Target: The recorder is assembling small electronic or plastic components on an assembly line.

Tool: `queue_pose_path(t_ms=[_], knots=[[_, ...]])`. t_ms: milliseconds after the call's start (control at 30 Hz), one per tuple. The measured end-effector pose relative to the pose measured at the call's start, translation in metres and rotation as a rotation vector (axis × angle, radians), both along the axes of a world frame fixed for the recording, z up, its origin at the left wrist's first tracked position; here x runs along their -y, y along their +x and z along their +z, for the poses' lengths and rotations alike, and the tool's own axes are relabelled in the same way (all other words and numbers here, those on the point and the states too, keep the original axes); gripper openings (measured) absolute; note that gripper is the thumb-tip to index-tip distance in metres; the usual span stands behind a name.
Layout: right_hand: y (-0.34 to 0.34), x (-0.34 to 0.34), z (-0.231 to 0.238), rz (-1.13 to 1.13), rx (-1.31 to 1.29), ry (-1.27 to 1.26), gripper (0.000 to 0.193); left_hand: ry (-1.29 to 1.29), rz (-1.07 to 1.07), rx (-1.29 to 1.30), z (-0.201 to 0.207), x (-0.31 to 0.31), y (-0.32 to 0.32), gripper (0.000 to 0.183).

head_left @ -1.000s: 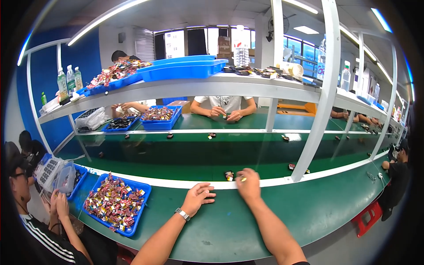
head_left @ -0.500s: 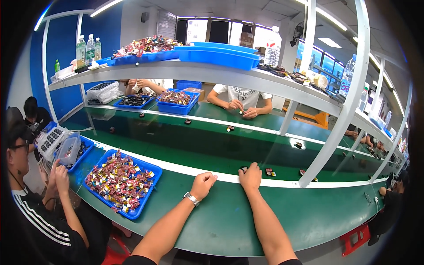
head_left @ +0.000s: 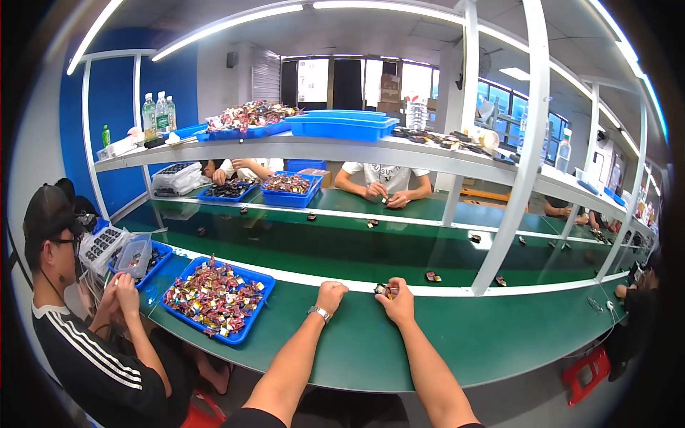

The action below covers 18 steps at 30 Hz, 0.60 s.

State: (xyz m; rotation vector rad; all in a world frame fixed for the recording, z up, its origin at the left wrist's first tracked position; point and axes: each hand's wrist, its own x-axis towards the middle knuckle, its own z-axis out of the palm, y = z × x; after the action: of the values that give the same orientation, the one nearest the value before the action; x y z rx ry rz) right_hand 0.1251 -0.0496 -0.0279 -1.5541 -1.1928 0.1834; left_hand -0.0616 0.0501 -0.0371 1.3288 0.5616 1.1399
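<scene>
My right hand [head_left: 399,305] pinches a small black piece with a dark red part [head_left: 383,289] between thumb and fingers, at the pale rail [head_left: 300,277] along the green belt. Its exact kind is too small to tell. To its left, my left hand [head_left: 330,297] is closed, wearing a metal-banded watch [head_left: 320,312]; whatever its fingers may hold is hidden. The two hands are apart, over the near green tabletop [head_left: 471,332]. Left of them stands a blue tray [head_left: 247,332] heaped with small red, yellow and white pieces [head_left: 216,296].
Similar small pieces [head_left: 432,276] lie spaced along the dark green belt [head_left: 335,250]. A white post [head_left: 510,196] rises right of my hands, supporting a shelf [head_left: 342,148] with blue trays and bottles. A co-worker [head_left: 85,335] sits at left; another [head_left: 385,185] works across the belt.
My right hand has come back from the belt toward me, and the black piece now shows in its fingers. My left hand stays closed. The view has tilted up and shifted.
</scene>
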Motion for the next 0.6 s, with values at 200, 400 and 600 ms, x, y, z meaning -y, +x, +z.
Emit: queue_pose_path(t_ms=[200,400,600], knots=[[0.007,-0.004,-0.006,0.057,0.001,0.006,0.055,0.009,0.154,-0.015,-0.007,-0.007,0.01,0.034],[0.003,0.0,0.0,0.1,0.031,-0.055,0.056,0.021,0.19,-0.032,-0.001,-0.006,0.01,0.035],[0.007,-0.005,-0.005,0.175,-0.04,-0.084,0.058,0.032,0.166,-0.048,0.0,-0.006,0.01,0.036]])
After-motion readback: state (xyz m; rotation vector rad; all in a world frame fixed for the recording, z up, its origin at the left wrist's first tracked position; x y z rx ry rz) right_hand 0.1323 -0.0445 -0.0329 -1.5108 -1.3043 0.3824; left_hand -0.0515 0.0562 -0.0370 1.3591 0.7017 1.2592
